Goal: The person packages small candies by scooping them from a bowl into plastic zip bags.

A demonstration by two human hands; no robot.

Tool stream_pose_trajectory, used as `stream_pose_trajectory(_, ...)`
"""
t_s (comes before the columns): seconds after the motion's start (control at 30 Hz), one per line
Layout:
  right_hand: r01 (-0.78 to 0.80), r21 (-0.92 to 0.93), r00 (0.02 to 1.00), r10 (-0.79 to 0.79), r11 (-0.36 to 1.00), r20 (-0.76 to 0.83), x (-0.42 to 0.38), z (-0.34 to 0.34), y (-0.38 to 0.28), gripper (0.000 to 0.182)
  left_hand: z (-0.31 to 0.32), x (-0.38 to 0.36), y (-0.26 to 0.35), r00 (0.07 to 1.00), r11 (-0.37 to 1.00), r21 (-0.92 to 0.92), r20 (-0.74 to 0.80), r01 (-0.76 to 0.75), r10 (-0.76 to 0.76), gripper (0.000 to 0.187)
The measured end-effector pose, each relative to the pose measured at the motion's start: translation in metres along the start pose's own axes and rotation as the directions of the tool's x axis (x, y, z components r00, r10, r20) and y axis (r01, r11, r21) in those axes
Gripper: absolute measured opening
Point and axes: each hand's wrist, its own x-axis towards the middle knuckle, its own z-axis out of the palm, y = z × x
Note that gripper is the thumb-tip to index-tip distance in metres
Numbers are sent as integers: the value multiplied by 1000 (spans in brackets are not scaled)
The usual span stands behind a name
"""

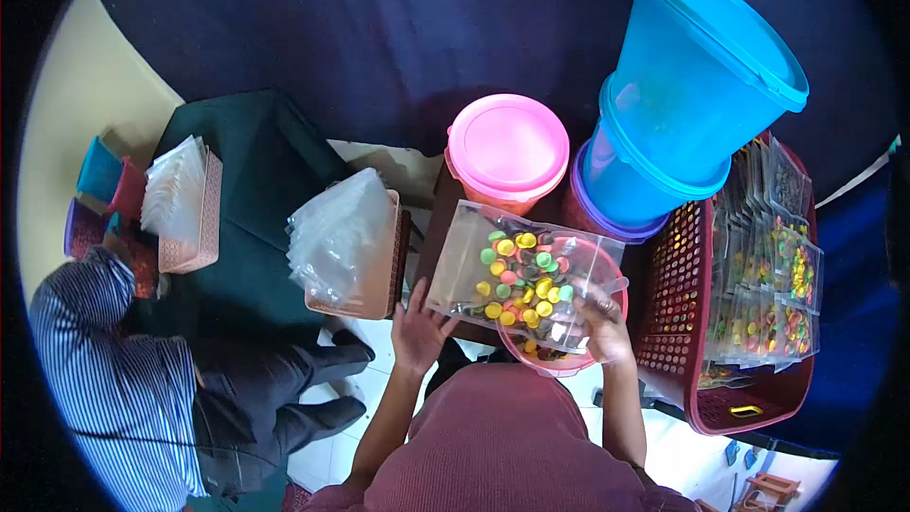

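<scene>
A clear flat bag [526,275] with yellow, green, red and dark round pieces lies over a pink-rimmed tub [567,368] in front of my body. My right hand [605,322] grips the bag's right end. At the bag's left end is my left hand [420,327], palm up with its fingers apart, near the bag's edge. More pieces show inside the tub below the bag. To the left, a pale basket [379,299] holds a stack of empty clear bags [332,228].
A pink-lidded tub [509,147] stands behind the bag. Stacked blue tubs [682,66] rise at the back right, beside a dark red basket [678,322] of filled bags [773,284]. At left, a person in a striped shirt [114,360] sits near another basket [209,218].
</scene>
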Motion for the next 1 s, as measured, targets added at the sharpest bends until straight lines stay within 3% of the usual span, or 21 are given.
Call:
stream_pose_trajectory(0.13,10,81,998,-5,997,-64,0,-1,-7,31,-13,6,24,996,998,29,-65,-63,65,51)
stream_pose_trajectory(0.23,-2,94,999,5,996,-34,4,-9,-3,32,-14,10,36,988,988,111,-99,-111,122,47)
stream_pose_trajectory(0.3,83,1,996,-83,997,36,2,-14,1,33,-18,13,40,990,987,100,-61,-124,130,46)
stream_pose_trajectory(0.33,-36,-35,999,37,999,31,0,-10,-4,33,-17,14,42,985,980,138,-83,-140,153,46)
stream_pose_trajectory(0.37,-36,-35,999,37,999,28,0,-7,-3,33,-16,15,43,979,972,176,-104,-157,177,45)
stream_pose_trajectory(0.47,-14,56,1000,15,998,-15,1,-3,-1,32,-17,17,44,983,956,270,-111,-114,149,47)
stream_pose_trajectory(0.6,-104,-96,994,106,990,15,-5,-3,-3,32,-11,16,42,980,874,486,-165,-14,108,54)
stream_pose_trajectory(0.8,-77,-150,996,83,986,37,-8,-12,-3,33,-11,16,25,980,850,518,-197,92,14,60)
stream_pose_trajectory(0.97,-50,-246,992,77,968,103,-11,-14,-12,31,-6,10,12,974,845,525,-223,103,21,60)
stream_pose_trajectory(1.0,25,-283,995,4,959,101,-11,-14,-12,31,-5,9,10,971,860,500,-239,104,21,58)
